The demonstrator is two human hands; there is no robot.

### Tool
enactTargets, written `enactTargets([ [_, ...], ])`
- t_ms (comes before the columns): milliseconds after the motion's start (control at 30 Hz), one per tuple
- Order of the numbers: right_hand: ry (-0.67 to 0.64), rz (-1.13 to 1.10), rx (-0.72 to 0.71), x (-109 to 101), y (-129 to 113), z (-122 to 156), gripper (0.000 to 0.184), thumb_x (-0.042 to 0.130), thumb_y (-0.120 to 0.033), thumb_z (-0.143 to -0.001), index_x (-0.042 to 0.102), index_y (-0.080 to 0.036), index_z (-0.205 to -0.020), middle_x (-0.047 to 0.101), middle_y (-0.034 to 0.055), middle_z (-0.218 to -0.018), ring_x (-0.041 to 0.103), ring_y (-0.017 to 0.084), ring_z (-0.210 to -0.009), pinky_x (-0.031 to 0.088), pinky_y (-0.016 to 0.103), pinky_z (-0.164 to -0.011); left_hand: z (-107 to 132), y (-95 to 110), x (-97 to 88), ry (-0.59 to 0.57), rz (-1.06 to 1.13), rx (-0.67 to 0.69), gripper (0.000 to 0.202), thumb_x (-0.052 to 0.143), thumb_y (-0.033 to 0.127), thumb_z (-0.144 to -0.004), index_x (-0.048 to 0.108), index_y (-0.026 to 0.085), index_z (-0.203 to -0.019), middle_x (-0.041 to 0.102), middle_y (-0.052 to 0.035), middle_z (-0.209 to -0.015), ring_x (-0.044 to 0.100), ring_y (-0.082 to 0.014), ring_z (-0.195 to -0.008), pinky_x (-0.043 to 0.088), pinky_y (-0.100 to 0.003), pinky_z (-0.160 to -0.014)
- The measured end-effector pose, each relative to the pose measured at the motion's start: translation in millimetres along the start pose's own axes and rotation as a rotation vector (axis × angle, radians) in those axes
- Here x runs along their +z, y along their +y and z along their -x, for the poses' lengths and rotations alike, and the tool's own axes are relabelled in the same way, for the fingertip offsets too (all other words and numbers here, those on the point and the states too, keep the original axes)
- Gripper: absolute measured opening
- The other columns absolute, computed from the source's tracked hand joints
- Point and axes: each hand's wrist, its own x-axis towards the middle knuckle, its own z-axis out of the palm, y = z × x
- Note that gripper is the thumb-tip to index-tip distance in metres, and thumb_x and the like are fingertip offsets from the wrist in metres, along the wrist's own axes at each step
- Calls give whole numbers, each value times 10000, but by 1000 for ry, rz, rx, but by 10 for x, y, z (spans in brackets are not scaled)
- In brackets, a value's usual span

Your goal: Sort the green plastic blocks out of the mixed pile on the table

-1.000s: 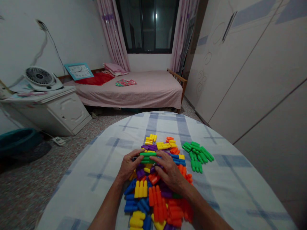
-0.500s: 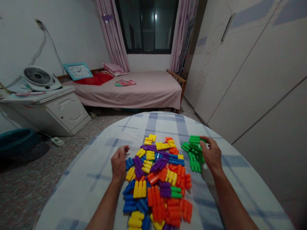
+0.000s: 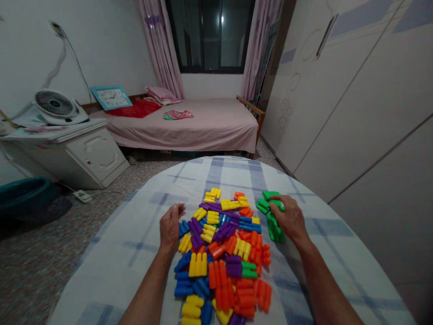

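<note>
A pile of plastic toy building blocks (image 3: pixel 221 284) in red, yellow, blue and purple lies on the table, each shaped like joined tubes. To its right is a separate small heap of green blocks (image 3: pixel 274 228). My right hand (image 3: pixel 289 216) is over this heap, its thumb and fingers closed on a green block (image 3: pixel 277 204). My left hand (image 3: pixel 170 228) rests at the pile's left edge by a blue block (image 3: pixel 183 228), fingers loosely curled with nothing visible in them. One green block (image 3: pixel 249 270) sits joined to a purple block (image 3: pixel 233 267) within the mixed pile.
A blue-and-white checked cloth covers the round table (image 3: pixel 142 216). Beyond it stands a bed (image 3: pixel 203 128) under a window. A fan (image 3: pixel 56 106) sits on a white cabinet (image 3: pixel 96 155) at left. The wardrobe (image 3: pixel 365 104) is on the right.
My right hand has moved a little left and down onto the green heap, and the green blocks at its top have shifted. My left hand stays by the pile. The view tilts slightly.
</note>
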Motion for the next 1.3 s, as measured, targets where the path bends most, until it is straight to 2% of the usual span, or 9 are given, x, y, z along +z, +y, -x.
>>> enactTargets([
  [100, -324, -103, -102, -55, -176, 52, 231, 549, -366, -788, 656, -212, -922, 654, 54, -961, 575, 217, -926, 426, 363, -842, -12, -22, 0, -2, 3, -6, 601, 422, 647, -825, 672, 114, -948, 693, -111, -909, 658, -220, -839, 517, -351, -797],
  [167, -460, -97, -118, -84, -265, 100, 242, 595, -354, -763, 664, -224, -955, 646, 42, -987, 574, 211, -930, 427, 348, -823, -13, -30, -2, -3, 7, -12, 596, 424, 642, -826, 673, 114, -945, 696, -108, -897, 660, -219, -837, 513, -350, -802],
  [367, -583, 21, -211, -18, -439, 177, 289, 680, -301, -702, 674, -212, -977, 630, 48, -919, 557, 214, -865, 409, 331, -752, 27, 2, -9, -146, -73, 14, 518, 460, 591, -838, 679, 133, -941, 710, -85, -869, 661, -219, -843, 498, -326, -789],
  [500, -544, -32, -228, 85, -483, 209, 214, 652, -292, -723, 648, -198, -915, 618, 34, -888, 542, 186, -808, 393, 297, -702, 43, 33, -4, -263, -214, 103, 394, 549, 524, -809, 695, 175, -919, 717, -44, -909, 643, -215, -899, 467, -295, -819],
  [700, -498, -66, -140, 65, -456, 181, 115, 582, -287, -752, 624, -194, -805, 622, 14, -796, 550, 172, -741, 396, 287, -660, 39, 29, -3, -262, -254, 111, 373, 533, 504, -821, 700, 187, -923, 721, -31, -905, 646, -208, -878, 463, -285, -798],
  [833, -441, -211, -106, 104, -628, 217, 203, 541, -334, -810, 652, -196, -908, 661, 35, -873, 591, 187, -818, 445, 324, -750, 43, 35, 4, -252, -248, 114, 362, 539, 492, -815, 707, 185, -907, 726, -31, -890, 650, -208, -863, 467, -281, -786],
  [1000, -439, -427, -181, 144, -863, 279, 251, 552, -344, -834, 653, -219, -1027, 674, 49, -1046, 604, 205, -987, 459, 354, -872, 44, 55, 5, -254, -239, 118, 358, 541, 485, -813, 707, 184, -908, 725, -27, -884, 649, -204, -858, 465, -281, -788],
  [1200, -197, -419, 16, -30, -731, 205, 311, 484, -415, -858, 641, -201, -1020, 662, 75, -1059, 608, 209, -969, 482, 369, -833, 40, 45, 12, -245, -232, 128, 361, 547, 486, -799, 713, 178, -889, 727, -37, -858, 651, -204, -826, 473, -276, -748],
  [1300, -96, -417, 111, -41, -569, 362, 334, 456, -426, -860, 635, -191, -1016, 656, 87, -1073, 594, 221, -986, 466, 392, -862, 44, 43, 20, -235, -249, 154, 364, 532, 480, -806, 713, 177, -895, 727, -36, -867, 650, -197, -819, 474, -272, -742],
])
